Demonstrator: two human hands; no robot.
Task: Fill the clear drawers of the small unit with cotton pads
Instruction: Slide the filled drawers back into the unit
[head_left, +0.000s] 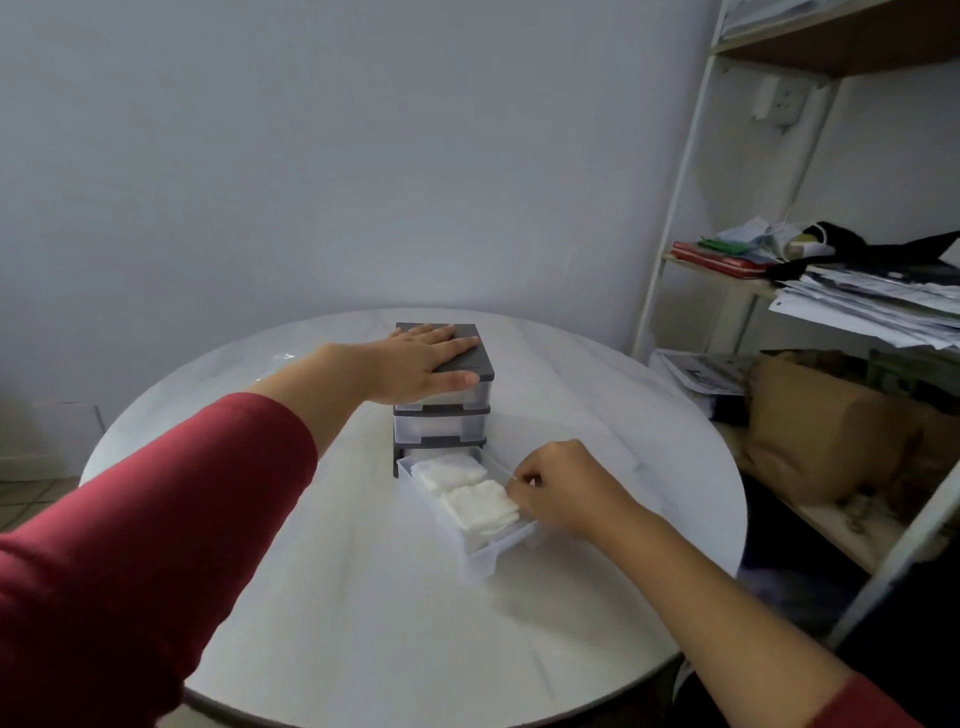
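Note:
A small grey drawer unit (470, 358) with clear drawers stands near the middle of the round table. My left hand (421, 364) lies flat on its top, fingers spread, thumb over the front of the top drawer. The bottom drawer (483, 558) is pulled far out toward me and holds two stacks of white cotton pads (467, 493). My right hand (561, 486) is at the drawer's right wall, fingertips pinched at the edge of the nearer stack. The upper two drawers are pushed in; their contents are not clear.
The white round table (363, 597) ends close to me and at the right. A white metal shelf (691, 208) stands at the right, loaded with papers, a red folder and a brown bag (831, 431). A plain wall is behind.

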